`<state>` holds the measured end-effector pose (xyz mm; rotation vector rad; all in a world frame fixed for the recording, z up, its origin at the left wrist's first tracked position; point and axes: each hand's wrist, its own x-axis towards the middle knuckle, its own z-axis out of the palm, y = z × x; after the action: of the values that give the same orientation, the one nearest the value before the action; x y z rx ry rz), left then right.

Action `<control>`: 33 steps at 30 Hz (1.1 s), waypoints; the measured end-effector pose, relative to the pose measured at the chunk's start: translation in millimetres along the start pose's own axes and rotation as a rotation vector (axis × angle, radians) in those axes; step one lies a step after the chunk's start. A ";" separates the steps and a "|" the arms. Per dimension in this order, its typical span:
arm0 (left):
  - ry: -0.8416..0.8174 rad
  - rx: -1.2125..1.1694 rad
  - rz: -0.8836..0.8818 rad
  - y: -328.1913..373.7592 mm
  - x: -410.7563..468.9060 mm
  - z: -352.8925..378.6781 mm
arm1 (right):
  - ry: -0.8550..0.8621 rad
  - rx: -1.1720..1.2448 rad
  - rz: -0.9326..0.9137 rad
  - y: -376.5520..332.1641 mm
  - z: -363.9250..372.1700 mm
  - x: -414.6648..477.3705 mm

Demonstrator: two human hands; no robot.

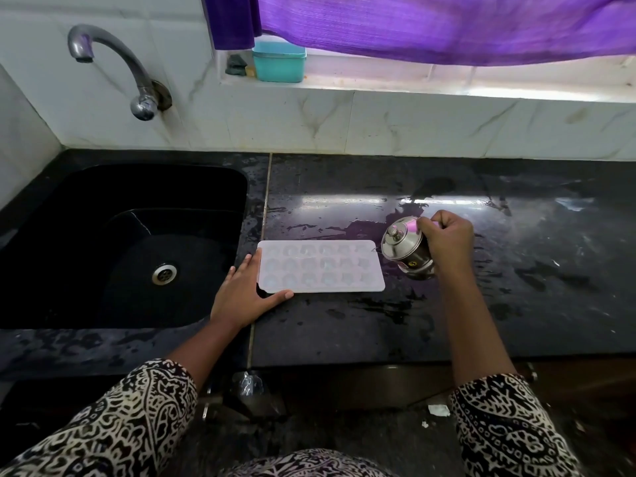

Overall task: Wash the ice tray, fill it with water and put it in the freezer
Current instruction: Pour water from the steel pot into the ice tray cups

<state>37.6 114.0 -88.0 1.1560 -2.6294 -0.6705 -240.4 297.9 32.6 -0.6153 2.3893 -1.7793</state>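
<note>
A translucent white ice tray (321, 265) lies flat on the wet black counter (344, 332), just right of the sink. My left hand (246, 294) rests against its left end, fingers straight along the edge and thumb along the front corner. My right hand (447, 241) grips a small steel lidded pot (406, 247), tilted with its lid toward the tray's right end. A thin trickle shows between the pot and the tray's far right corner.
A black sink (86, 235) with a steel drain fills the left. A curved steel tap (113, 67) sticks out of the tiled wall above it. A teal box (278, 62) stands on the window ledge under a purple curtain (430, 25). Puddles lie on the counter.
</note>
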 end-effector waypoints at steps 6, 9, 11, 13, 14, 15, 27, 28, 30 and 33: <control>0.005 -0.014 -0.001 -0.8 -0.5 0.4 | 0.002 0.017 -0.009 -1.2 -1.6 0.2; 0.003 -0.017 -0.002 -0.9 -0.1 0.6 | 0.001 0.018 -0.011 -0.2 -2.3 0.8; 0.002 -0.014 -0.002 -1.0 0.1 0.9 | 0.003 0.020 -0.007 1.2 -2.4 1.2; 0.003 -0.011 -0.003 -1.3 0.2 1.0 | 0.013 0.034 0.008 3.3 -2.6 2.3; 0.002 -0.010 -0.004 -1.5 0.3 1.0 | 0.018 0.057 0.029 4.3 -2.6 3.0; 0.000 -0.008 -0.004 -1.6 0.3 1.0 | 0.024 0.094 0.063 5.1 -2.5 3.7; -0.012 -0.008 -0.008 3.0 -1.2 -1.2 | -0.138 0.567 0.274 -15.4 49.9 -15.5; -0.014 -0.008 -0.011 3.7 -1.8 -1.5 | -0.165 0.566 0.260 -18.4 57.2 -18.1; -0.016 -0.008 -0.015 3.9 -2.1 -2.7 | -0.217 0.533 0.219 -23.3 72.0 -23.5; -0.010 -0.001 -0.013 5.0 -2.2 -3.2 | -0.288 0.422 0.164 -29.9 89.6 -31.3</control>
<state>36.9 117.6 -82.8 1.1732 -2.6317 -0.6823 -175.9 222.2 27.6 -0.5563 1.7541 -1.8901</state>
